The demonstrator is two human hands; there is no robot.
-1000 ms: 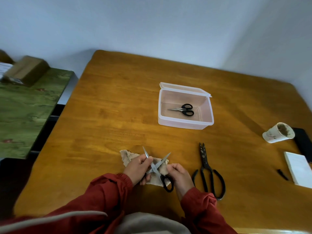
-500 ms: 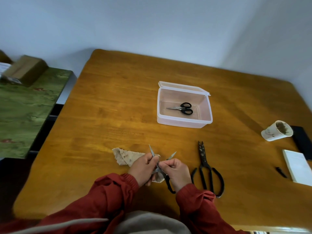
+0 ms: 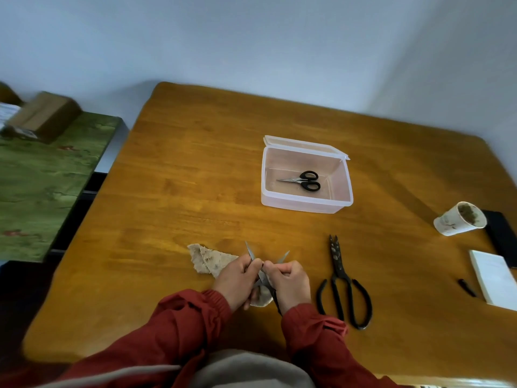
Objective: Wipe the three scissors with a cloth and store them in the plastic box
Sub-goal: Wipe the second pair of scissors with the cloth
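Note:
A pair of silver-bladed scissors (image 3: 251, 252) with its blades spread apart lies between my two hands near the table's front edge. My left hand (image 3: 236, 281) grips a beige cloth (image 3: 208, 261) against one blade. My right hand (image 3: 289, 281) is curled round the other blade and the black handle, mostly hiding them. Small black-handled scissors (image 3: 303, 181) lie inside the open clear plastic box (image 3: 305, 204) at mid-table. Large black iron scissors (image 3: 342, 284) lie flat on the table just right of my right hand.
The wooden table (image 3: 195, 177) carries a tipped paper cup (image 3: 458, 219), a black flat object (image 3: 500, 236), a white notepad (image 3: 495, 278) and a small black pen cap (image 3: 466, 287) on its right side. A green bench with a cardboard box (image 3: 42, 116) stands at left.
Both hands have closed in together on the scissors, with the right hand sliding up over one blade. The cloth has shifted left, trailing out from under my left hand.

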